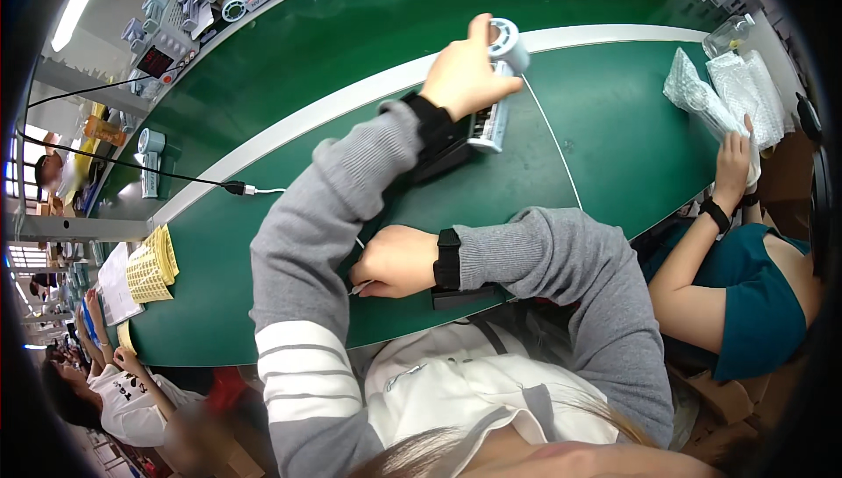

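Nearest us is the wearer's white-and-grey jacket (395, 373), its sleeves reaching over the green tabletop (623, 145). At the far end of the left sleeve, we see the left hand (469, 74) closed around a pale blue device (519, 54), near the tabletop's white edge strip; we cannot tell whether the device rests or is lifted. Closer in, the right hand (399, 263) has its fingers curled together on a small pale piece (360, 287), too small for us to identify.

We judge the work on the held device to be partway: its round head and handle are already joined, while the pale piece is well apart from it. Whether the dark part along the handle is finished, we cannot say. A second, similar device (151, 162) stands at the left, untouched by either hand. Nearer, yellow label sheets (152, 267) lie by the tabletop's left end; how many are used, we cannot tell.
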The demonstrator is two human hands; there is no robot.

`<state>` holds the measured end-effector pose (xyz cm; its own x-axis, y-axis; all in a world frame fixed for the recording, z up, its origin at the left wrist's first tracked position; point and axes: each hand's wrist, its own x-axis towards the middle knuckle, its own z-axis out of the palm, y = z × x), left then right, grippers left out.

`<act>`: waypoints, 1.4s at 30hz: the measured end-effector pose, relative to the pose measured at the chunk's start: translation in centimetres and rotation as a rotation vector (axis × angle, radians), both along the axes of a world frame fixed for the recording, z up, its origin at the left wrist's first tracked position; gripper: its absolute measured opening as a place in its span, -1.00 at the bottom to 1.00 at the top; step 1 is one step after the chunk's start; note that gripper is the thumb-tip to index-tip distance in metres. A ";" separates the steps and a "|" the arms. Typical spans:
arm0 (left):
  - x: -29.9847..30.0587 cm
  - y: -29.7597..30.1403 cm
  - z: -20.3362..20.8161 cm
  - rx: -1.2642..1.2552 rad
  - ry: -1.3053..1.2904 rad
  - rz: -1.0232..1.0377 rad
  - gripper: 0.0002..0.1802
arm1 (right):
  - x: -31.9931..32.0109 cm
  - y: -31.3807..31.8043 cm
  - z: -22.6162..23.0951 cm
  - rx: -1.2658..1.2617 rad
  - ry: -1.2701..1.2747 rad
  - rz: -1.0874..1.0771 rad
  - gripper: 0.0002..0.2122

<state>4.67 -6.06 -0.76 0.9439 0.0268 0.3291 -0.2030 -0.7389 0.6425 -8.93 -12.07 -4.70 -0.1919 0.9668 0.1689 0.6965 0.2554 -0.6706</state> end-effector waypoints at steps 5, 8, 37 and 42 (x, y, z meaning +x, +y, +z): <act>3.5 -6.3 0.1 0.286 0.115 0.000 -0.10 | -0.3 -0.3 -1.2 0.347 0.091 -0.221 -0.85; 3.9 -6.0 0.0 0.235 0.117 -0.039 -0.10 | 0.0 -0.7 0.2 0.684 0.087 -0.355 -0.82; -25.0 31.1 2.6 -0.629 -1.369 1.102 -0.82 | 4.1 1.5 0.7 0.290 1.009 -0.806 -0.81; -27.3 38.3 -4.7 -0.247 -0.874 1.596 -0.73 | 4.3 1.7 0.4 0.266 1.034 -0.856 -0.81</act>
